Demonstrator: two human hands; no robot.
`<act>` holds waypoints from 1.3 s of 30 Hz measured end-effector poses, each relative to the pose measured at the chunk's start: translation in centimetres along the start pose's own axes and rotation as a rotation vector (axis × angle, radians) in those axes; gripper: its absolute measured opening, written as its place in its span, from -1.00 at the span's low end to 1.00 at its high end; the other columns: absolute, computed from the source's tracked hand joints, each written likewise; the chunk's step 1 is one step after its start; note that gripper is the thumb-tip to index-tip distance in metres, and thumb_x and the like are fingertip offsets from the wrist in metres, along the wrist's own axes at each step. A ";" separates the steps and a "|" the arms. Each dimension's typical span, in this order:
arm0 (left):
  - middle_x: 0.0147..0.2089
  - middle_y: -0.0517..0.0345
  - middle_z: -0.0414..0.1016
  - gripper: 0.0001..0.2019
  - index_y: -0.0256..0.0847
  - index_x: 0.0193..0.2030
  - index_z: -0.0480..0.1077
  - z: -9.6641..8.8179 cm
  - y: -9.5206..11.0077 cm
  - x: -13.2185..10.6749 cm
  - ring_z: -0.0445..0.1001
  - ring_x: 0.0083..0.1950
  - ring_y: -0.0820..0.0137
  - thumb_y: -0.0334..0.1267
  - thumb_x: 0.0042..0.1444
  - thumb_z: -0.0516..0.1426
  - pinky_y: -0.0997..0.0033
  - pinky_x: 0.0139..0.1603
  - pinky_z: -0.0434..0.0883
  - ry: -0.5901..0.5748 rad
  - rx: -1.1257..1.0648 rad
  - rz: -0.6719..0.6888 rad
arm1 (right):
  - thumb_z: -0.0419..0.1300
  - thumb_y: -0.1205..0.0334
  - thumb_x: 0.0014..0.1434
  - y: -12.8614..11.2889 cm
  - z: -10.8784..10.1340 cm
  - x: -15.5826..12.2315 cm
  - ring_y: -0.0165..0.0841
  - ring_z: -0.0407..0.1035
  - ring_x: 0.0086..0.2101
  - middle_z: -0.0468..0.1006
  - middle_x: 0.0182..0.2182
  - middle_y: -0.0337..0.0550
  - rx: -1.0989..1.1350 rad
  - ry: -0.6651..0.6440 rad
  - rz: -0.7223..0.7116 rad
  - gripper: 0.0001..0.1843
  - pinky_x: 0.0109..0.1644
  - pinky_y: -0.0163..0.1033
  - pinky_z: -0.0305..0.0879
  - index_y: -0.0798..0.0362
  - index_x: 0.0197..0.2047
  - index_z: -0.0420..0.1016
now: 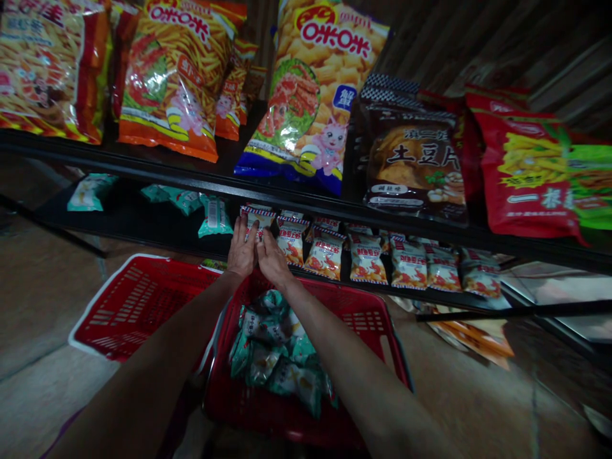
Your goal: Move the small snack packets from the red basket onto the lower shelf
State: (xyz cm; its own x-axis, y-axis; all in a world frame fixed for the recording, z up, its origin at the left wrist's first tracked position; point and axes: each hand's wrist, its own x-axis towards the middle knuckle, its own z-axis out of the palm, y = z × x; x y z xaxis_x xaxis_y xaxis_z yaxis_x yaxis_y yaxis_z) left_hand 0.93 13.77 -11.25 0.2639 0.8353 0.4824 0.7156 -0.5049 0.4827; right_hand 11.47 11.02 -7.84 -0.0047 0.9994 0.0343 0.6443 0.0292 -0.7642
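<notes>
Both my hands reach to the lower shelf's front edge. My left hand (241,250) lies with fingers stretched over a small red-and-white snack packet (257,223) at the left end of a row of such packets (366,258). My right hand (272,260) presses against the left hand, fingers curled toward the same packet; what it grips is hidden. Below my forearms stands a red basket (368,319) holding several teal snack packets (275,357).
A second red basket (134,306) sits on the floor at left. Teal packets (191,204) lie on the lower shelf's left part. The upper shelf (191,172) carries large snack bags: orange (176,76), yellow-blue (315,89), dark brown (414,166), red (526,172).
</notes>
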 end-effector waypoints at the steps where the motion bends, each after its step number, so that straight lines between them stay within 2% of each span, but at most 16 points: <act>1: 0.46 -0.14 -0.22 -0.51 -0.32 0.32 0.05 0.0 -0.1 0.0 -0.36 0.46 0.03 -0.27 0.28 -0.10 -0.06 0.36 -0.02 -0.005 0.011 -0.004 | -0.17 0.18 0.29 -0.2 -0.2 0.4 -0.29 -0.05 0.31 0.14 0.30 0.00 0.016 -0.006 0.009 -0.44 0.40 -0.05 -0.17 0.17 0.32 0.09; 4: 0.46 -0.11 -0.24 -0.50 -0.28 0.34 0.03 0.1 0.0 0.0 -0.36 0.46 0.06 -0.27 0.27 -0.09 -0.05 0.35 0.00 -0.013 0.045 -0.038 | -0.16 0.15 0.30 -0.4 -0.8 0.6 -0.30 -0.03 0.30 0.17 0.29 -0.02 0.041 0.003 0.001 -0.45 0.39 -0.05 -0.16 0.14 0.30 0.12; 7: 0.47 -0.10 -0.27 -0.50 -0.26 0.34 0.03 0.1 0.4 -0.1 -0.35 0.46 0.06 -0.23 0.28 -0.10 -0.07 0.34 0.00 -0.007 0.073 -0.064 | -0.16 0.14 0.29 -0.3 -1.4 -0.4 -0.27 0.01 0.29 0.19 0.28 0.02 0.039 0.043 -0.014 -0.45 0.38 -0.05 -0.12 0.17 0.28 0.15; 11: 0.47 -0.07 -0.26 -0.50 -0.24 0.35 0.03 -0.1 0.8 -0.3 -0.35 0.46 0.09 -0.17 0.29 -0.15 -0.07 0.34 -0.05 0.023 0.107 -0.069 | -0.15 0.14 0.29 -0.2 -1.9 -2.9 -0.26 0.12 0.24 0.27 0.23 0.06 0.057 0.122 -0.042 -0.47 0.35 -0.03 -0.06 0.17 0.25 0.21; 15: 0.46 -0.12 -0.24 -0.49 -0.27 0.34 0.04 -0.5 0.9 -0.4 -0.34 0.46 0.09 -0.18 0.28 -0.15 -0.08 0.35 -0.07 0.039 0.127 -0.075 | -0.13 0.15 0.28 0.1 -1.5 -6.1 -0.26 0.18 0.21 0.34 0.19 0.08 0.089 0.164 -0.034 -0.49 0.32 -0.04 0.03 0.19 0.20 0.27; 18: 0.46 -0.14 -0.25 -0.49 -0.29 0.34 0.05 -0.9 0.7 -0.3 -0.34 0.46 0.09 -0.18 0.28 -0.15 -0.07 0.35 -0.07 0.048 0.113 -0.079 | -0.11 0.15 0.28 0.6 -0.6 -8.3 -0.28 0.22 0.18 0.36 0.17 0.03 0.126 0.157 0.010 -0.52 0.31 -0.04 0.06 0.14 0.19 0.30; 20: 0.46 -0.13 -0.24 -0.49 -0.28 0.33 0.06 -1.1 0.6 -0.2 -0.35 0.46 0.10 -0.18 0.28 -0.14 -0.07 0.36 -0.07 0.057 0.109 -0.100 | -0.10 0.17 0.27 0.9 0.0 -9.5 -0.26 0.24 0.17 0.38 0.16 0.07 0.131 0.152 0.061 -0.52 0.30 -0.04 0.07 0.18 0.17 0.32; 24: 0.45 -0.17 -0.17 -0.50 -0.31 0.31 0.08 -1.6 0.5 -0.1 -0.31 0.46 0.11 -0.18 0.26 -0.12 -0.08 0.35 -0.02 0.123 0.102 -0.155 | -0.07 0.25 0.24 0.9 1.3 -11.3 -0.27 0.30 0.13 0.43 0.12 0.05 0.135 0.131 0.156 -0.55 0.28 -0.06 0.12 0.16 0.13 0.36; 26: 0.42 -0.20 -0.08 -0.53 -0.34 0.27 0.12 -2.0 0.8 -0.3 -0.24 0.45 0.11 -0.23 0.25 -0.11 -0.07 0.34 0.03 0.157 0.088 -0.153 | -0.06 0.29 0.22 0.7 1.9 -12.1 -0.25 0.32 0.11 0.45 0.08 0.08 0.133 0.086 0.222 -0.56 0.27 -0.08 0.13 0.20 0.11 0.38; 29: 0.34 -0.20 0.09 -0.58 -0.35 0.19 0.21 -3.0 2.0 -1.0 -0.06 0.41 0.13 -0.36 0.19 -0.07 -0.02 0.33 0.09 0.175 0.068 -0.086 | -0.09 0.32 0.23 0.3 2.8 -13.4 -0.26 0.37 0.07 0.50 0.03 0.07 0.149 -0.056 0.309 -0.56 0.24 -0.13 0.17 0.20 0.09 0.41; 32: 0.24 -0.18 0.22 -0.60 -0.35 0.12 0.29 -4.6 3.6 -2.2 0.10 0.32 0.15 -0.45 0.13 -0.05 0.06 0.29 0.20 0.123 0.065 0.011 | -0.08 0.35 0.20 0.0 4.0 -14.9 -0.27 0.39 0.04 0.49 0.04 0.05 0.209 -0.196 0.362 -0.54 0.18 -0.15 0.22 0.16 0.11 0.40; 35: 0.17 -0.12 0.31 -0.64 -0.30 0.02 0.37 -6.4 4.9 -3.6 0.20 0.24 0.18 -0.48 0.11 -0.05 0.11 0.23 0.27 0.023 0.058 0.063 | -0.04 0.36 0.16 -0.3 5.1 -16.6 -0.26 0.38 0.05 0.52 0.02 0.00 0.283 -0.250 0.336 -0.53 0.20 -0.14 0.20 0.11 0.11 0.42; 37: 0.07 -0.08 0.40 -0.67 -0.29 -0.06 0.41 -7.5 5.5 -4.7 0.29 0.16 0.22 -0.50 0.10 -0.05 0.17 0.20 0.31 -0.105 0.051 0.069 | -0.02 0.33 0.15 -0.6 5.9 -17.7 -0.27 0.40 0.02 0.55 -0.05 -0.05 0.331 -0.276 0.315 -0.55 0.19 -0.13 0.21 0.06 0.08 0.44; 39: -0.03 -0.06 0.46 -0.68 -0.29 -0.10 0.43 -8.3 6.2 -5.8 0.37 0.08 0.25 -0.50 0.10 -0.06 0.23 0.15 0.35 -0.295 0.061 0.043 | 0.00 0.28 0.15 -0.9 6.5 -18.7 -0.26 0.42 -0.02 0.58 -0.11 -0.09 0.361 -0.298 0.299 -0.59 0.14 -0.12 0.27 0.02 0.04 0.47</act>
State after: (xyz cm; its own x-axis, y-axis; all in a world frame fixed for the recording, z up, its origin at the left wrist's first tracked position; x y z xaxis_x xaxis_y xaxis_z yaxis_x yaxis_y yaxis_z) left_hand -1.50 4.00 -4.96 0.4650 0.8451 0.2637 0.7350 -0.5346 0.4171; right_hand 5.96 -7.54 -11.96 -0.1115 0.9255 -0.3620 0.3482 -0.3047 -0.8865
